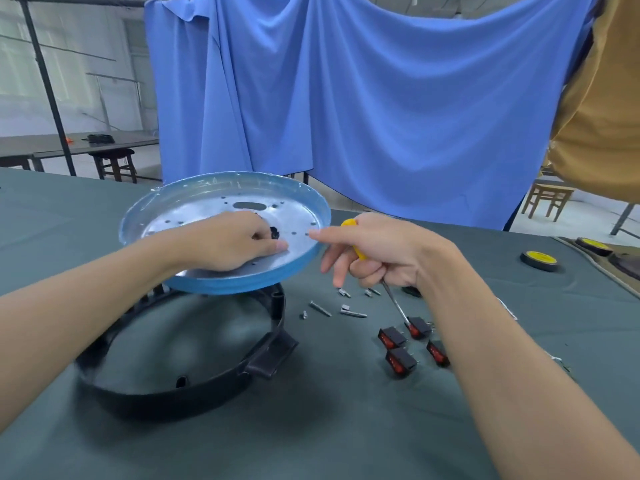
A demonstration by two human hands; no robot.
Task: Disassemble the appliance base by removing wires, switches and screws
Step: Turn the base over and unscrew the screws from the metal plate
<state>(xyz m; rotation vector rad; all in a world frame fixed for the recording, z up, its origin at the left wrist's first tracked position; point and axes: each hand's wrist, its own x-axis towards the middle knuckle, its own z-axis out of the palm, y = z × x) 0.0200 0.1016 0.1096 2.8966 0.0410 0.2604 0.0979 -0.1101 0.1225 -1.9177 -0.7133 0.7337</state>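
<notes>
your left hand (228, 242) lies on the metal plate (194, 216), in the middle left of the frame. its fingers (277, 245) curl over a small black part (274, 233) and hide most of it. i cannot tell what the part is, or whether you pinch it or only touch it. your right forearm covers part of one of the four red and black switches (401, 362) at the lower right. the tip of the screwdriver (398, 306) ends at another switch and is hard to make out.

the plate is a shallow dish with a blue rim. it sits tilted, its near edge resting on the black ring (194, 393) below, which is blurred.

your right hand (374, 251) is just right of the plate. its lower fingers are curled round the yellow handle, and the forefinger stretches out to touch the rim. loose screws (320, 309) lie on the worktop (346, 427) between the ring and the switches.
</notes>
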